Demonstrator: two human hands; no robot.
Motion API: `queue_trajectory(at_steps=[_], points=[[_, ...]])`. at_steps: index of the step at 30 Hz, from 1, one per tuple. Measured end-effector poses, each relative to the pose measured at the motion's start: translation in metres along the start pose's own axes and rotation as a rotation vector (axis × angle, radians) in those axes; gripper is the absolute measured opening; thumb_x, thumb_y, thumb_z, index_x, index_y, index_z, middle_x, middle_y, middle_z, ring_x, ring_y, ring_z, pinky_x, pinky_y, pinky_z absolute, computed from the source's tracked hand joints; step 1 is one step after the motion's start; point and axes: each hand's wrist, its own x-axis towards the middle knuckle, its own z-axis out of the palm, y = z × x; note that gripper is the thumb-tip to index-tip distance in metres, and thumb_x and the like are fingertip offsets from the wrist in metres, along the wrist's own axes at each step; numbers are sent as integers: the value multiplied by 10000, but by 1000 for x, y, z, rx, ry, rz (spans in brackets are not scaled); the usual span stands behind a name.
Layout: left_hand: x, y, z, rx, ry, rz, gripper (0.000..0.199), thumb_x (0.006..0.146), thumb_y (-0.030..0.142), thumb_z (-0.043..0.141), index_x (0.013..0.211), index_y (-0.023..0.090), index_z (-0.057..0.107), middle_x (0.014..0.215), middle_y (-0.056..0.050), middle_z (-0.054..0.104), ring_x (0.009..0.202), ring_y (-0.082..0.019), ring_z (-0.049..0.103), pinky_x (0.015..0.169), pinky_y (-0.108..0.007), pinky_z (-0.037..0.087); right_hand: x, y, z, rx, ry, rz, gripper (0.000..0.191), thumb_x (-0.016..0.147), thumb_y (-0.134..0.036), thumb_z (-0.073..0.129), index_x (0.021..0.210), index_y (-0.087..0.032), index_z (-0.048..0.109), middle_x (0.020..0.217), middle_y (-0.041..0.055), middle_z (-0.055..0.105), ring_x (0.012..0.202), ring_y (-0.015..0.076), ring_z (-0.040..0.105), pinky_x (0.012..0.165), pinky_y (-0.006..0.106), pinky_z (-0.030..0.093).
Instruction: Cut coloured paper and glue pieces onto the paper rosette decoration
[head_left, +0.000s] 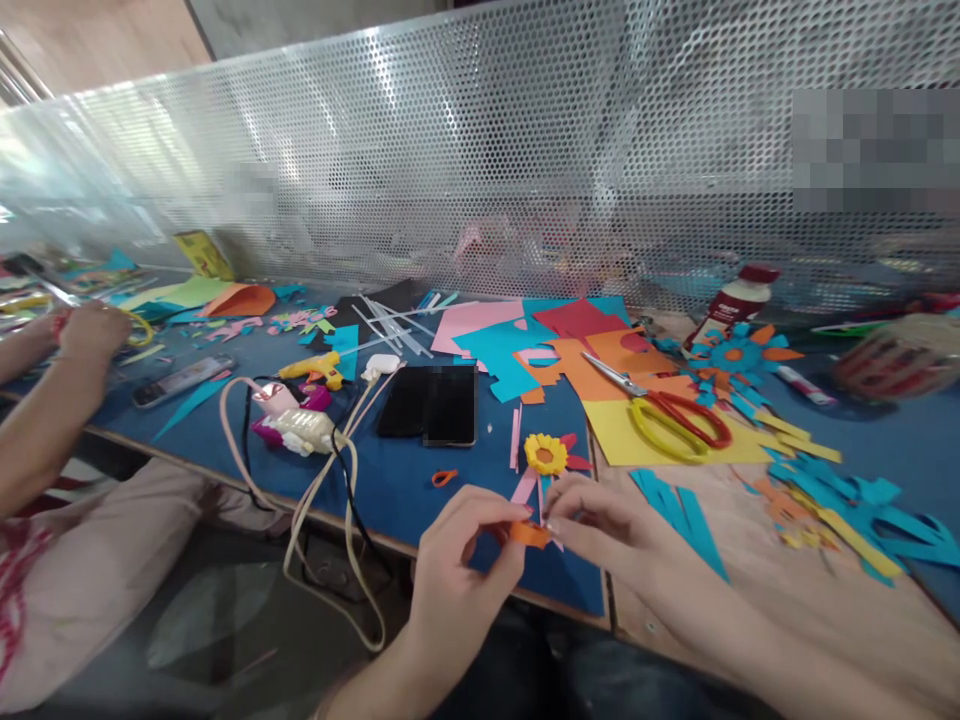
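Note:
My left hand [466,562] pinches a curled orange paper strip [529,535] between thumb and forefinger, just above the table's front edge. Close against the strip's right end, the thumb and fingertips of my right hand [611,525] are pressed together on it. Just beyond my fingers lies a yellow paper flower [546,454] with red pieces [576,452] at its right. Pink paper strips [515,436] lie near it, some partly hidden by my hands. A small orange paper loop [445,478] rests to the left.
Scissors [667,415] lie on coloured paper at the right, near a bottle [731,305] and a blue-orange paper flower [739,355]. Dark phones [450,405], a yellow glue gun [315,370] and a power strip with trailing cords [300,428] are left. A co-worker's arm [60,390] reaches in. Perforated metal [450,160] stands behind.

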Motion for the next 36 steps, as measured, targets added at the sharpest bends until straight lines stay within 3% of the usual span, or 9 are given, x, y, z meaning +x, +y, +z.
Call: queue_trajectory(at_steps=[7, 16, 22, 27, 33, 36], points=[[1, -2, 2, -3, -8, 1, 202, 807, 65, 573, 920, 208, 659, 883, -46, 650, 824, -167, 629, 711, -271, 533, -1, 0, 5, -101, -7, -11, 151, 828, -351, 589, 793, -207, 611, 845, 12, 598, 733, 141, 510, 650, 277, 416], [-4, -1, -3, 20, -52, 73, 263, 823, 48, 552, 1006, 209, 650, 958, -65, 638, 890, -176, 625, 754, -294, 545, -4, 4, 9, -111, -1, -35, 120, 801, -324, 586, 851, -216, 601, 870, 15, 603, 723, 137, 502, 631, 273, 422], [-3, 0, -7, 63, -36, 69, 283, 824, 43, 549, 1013, 227, 650, 961, -50, 639, 895, -168, 624, 760, -282, 539, -7, 5, 5, 28, -58, -13, 207, 857, -414, 587, 952, -233, 617, 966, 22, 602, 864, 160, 555, 759, 291, 458], [-3, 1, -6, 72, -33, 42, 286, 818, 31, 541, 998, 220, 656, 958, -52, 644, 892, -170, 630, 763, -289, 545, -7, 10, 4, 131, -24, -50, 206, 875, -434, 578, 886, -230, 609, 922, 11, 585, 932, 165, 552, 833, 291, 460], [-2, 3, -3, 115, -12, 77, 288, 812, 24, 550, 1005, 213, 653, 957, -46, 641, 890, -157, 630, 766, -272, 545, -7, 13, 9, -64, 59, -139, 148, 878, -380, 576, 891, -232, 590, 914, 18, 569, 815, 149, 536, 715, 285, 450], [-2, 3, -2, 152, -6, 110, 295, 808, 13, 549, 1005, 209, 649, 947, -38, 636, 873, -142, 628, 755, -251, 541, -8, 10, 10, -145, 64, -145, 136, 875, -339, 574, 805, -223, 570, 851, 7, 557, 769, 142, 516, 670, 280, 426]])
